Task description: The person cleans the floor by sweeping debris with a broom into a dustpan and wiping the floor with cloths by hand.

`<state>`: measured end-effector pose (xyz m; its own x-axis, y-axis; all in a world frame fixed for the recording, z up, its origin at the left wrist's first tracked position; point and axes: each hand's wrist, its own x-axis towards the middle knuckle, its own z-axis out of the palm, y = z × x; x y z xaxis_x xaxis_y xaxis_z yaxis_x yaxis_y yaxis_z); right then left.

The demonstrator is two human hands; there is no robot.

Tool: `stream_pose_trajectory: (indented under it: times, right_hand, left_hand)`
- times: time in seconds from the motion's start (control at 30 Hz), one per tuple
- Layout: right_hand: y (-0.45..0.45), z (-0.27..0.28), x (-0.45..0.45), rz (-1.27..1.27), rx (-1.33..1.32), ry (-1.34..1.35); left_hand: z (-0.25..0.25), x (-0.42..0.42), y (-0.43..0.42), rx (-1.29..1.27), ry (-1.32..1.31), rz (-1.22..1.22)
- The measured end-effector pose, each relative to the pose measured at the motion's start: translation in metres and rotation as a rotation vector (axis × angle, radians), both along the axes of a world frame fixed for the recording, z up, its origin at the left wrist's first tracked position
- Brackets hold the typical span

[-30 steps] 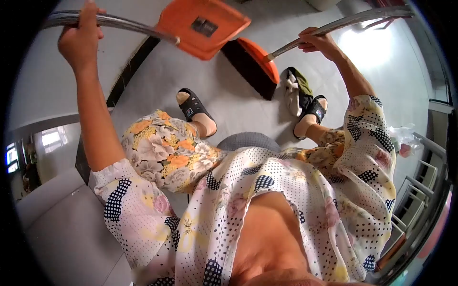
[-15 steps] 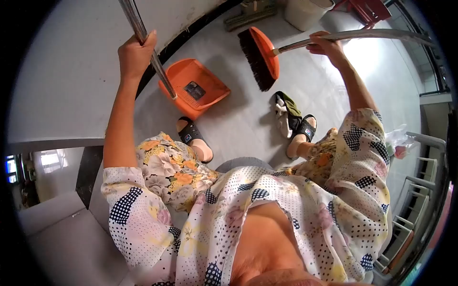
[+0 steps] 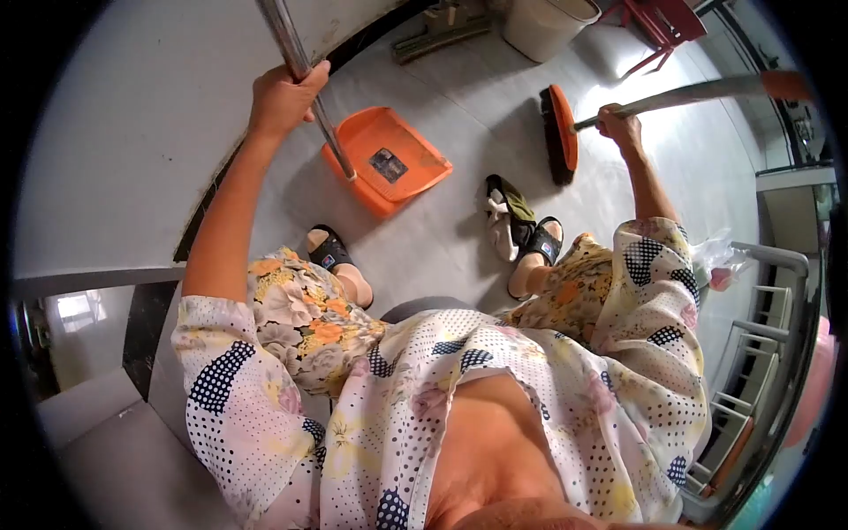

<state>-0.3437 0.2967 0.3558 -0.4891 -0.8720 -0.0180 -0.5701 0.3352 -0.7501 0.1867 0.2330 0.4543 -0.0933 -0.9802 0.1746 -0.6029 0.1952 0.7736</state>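
At the upper left, my left hand (image 3: 284, 99) is wrapped round the metal handle of an orange dustpan (image 3: 411, 168). The dustpan has a dark label inside and rests on the grey floor. My right hand (image 3: 622, 128) grips the metal pole of a broom (image 3: 565, 137) close above its head. The broom has an orange head with dark bristles, turned toward the dustpan but apart from it. Between the broom and my feet lies a bundle of white, black and green cloth (image 3: 508, 216), beside the sandal (image 3: 545, 240) on my right foot.
A whitish bucket (image 3: 549, 26) and a red stool (image 3: 658, 31) stand at the far side. Near the wall at the top lies a flat mop-like head (image 3: 442, 37). To my right are a white metal rack (image 3: 751, 371) and a clear plastic bag (image 3: 720, 263).
The broom head has moved right and nearer to me, away from the dustpan. My left hand and the dustpan appear slightly further right in view. Both hands keep their hold.
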Motion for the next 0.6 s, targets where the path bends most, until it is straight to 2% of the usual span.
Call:
stream_pose_trajectory:
  times: [0.13,0.2,0.27,0.4,0.43,0.5,0.6]
  right_hand:
    - [-0.016,-0.011,0.016,0.052,-0.095,-0.056]
    - [-0.044,-0.046,0.003,0.127,-0.076,-0.003]
    - [-0.044,-0.029,0.05,0.243,-0.071,-0.162]
    - [-0.066,-0.03,0.099,0.53,-0.046,-0.015]
    - [-0.06,-0.018,0.122,0.559,-0.044,-0.139]
    - [-0.054,0.004,0.153,0.689,0.018,-0.103]
    - [-0.054,0.015,0.172,0.758,0.124,-0.266]
  left_hand:
    - [-0.005,0.0,-0.003,-0.007,0.04,-0.055]
    - [-0.003,-0.003,-0.007,0.005,0.065,-0.043]
    - [-0.002,-0.007,-0.012,0.043,0.039,-0.004]
    - [0.01,-0.013,-0.021,0.016,0.042,-0.051]
    - [0.014,-0.015,-0.022,0.021,0.034,-0.042]
    - [0.021,-0.016,-0.022,0.02,0.024,-0.032]
    - [0.015,-0.014,-0.024,0.046,0.033,-0.026]
